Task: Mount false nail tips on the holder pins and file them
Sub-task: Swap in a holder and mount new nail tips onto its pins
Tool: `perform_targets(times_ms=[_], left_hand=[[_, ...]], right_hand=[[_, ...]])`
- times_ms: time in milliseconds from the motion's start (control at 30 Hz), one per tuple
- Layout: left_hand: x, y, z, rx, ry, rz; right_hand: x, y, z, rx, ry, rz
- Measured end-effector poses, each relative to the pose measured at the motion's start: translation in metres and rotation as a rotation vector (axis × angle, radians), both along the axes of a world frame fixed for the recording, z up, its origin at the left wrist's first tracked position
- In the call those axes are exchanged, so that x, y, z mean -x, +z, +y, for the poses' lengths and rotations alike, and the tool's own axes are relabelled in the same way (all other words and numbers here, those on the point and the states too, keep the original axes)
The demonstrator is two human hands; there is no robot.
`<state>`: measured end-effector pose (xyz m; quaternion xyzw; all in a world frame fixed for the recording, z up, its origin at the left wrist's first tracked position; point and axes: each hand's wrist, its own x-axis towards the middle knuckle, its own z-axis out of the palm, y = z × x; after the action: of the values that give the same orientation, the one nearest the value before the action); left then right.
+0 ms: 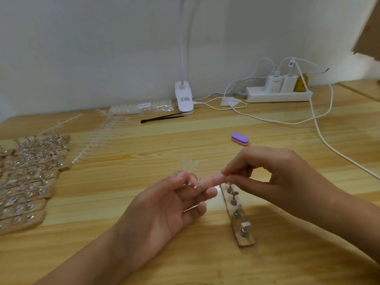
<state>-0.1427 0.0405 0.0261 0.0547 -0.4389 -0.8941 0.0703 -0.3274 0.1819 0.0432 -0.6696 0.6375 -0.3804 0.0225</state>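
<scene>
A wooden holder strip (243,238) with several metal pins (244,229) lies on the table under my hands. My left hand (164,206) holds a clear strip of false nail tips (188,165) between thumb and fingers, with its index finger stretched to the right. My right hand (273,177) pinches something small at that fingertip, just above the far end of the holder; the pinched thing is too small to make out. A purple and pink buffer block (240,138) lies beyond my hands.
Many more wooden pin holders (30,182) are stacked at the left, beside loose strips of clear tips (96,138). At the back stand a bag of tips (141,108), a black tool (162,117), a clip lamp (184,99), and a power strip (277,95) with trailing cables (320,132).
</scene>
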Motion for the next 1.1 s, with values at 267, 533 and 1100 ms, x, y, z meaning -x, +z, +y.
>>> perform_targets(times_ms=[267,533,1100], left_hand=[[-0.001,0.003,-0.010,-0.039,0.108,-0.026],[0.005,0.002,-0.006,-0.035,0.274,-0.156],[0.008,-0.001,-0.006,0.075,0.284,-0.174]], right_hand=[[0.025,0.011,0.008,-0.165,-0.085,0.089],[0.014,0.007,0.006,-0.179,-0.063,0.153],[0.001,0.005,0.002,-0.155,-0.042,0.474]])
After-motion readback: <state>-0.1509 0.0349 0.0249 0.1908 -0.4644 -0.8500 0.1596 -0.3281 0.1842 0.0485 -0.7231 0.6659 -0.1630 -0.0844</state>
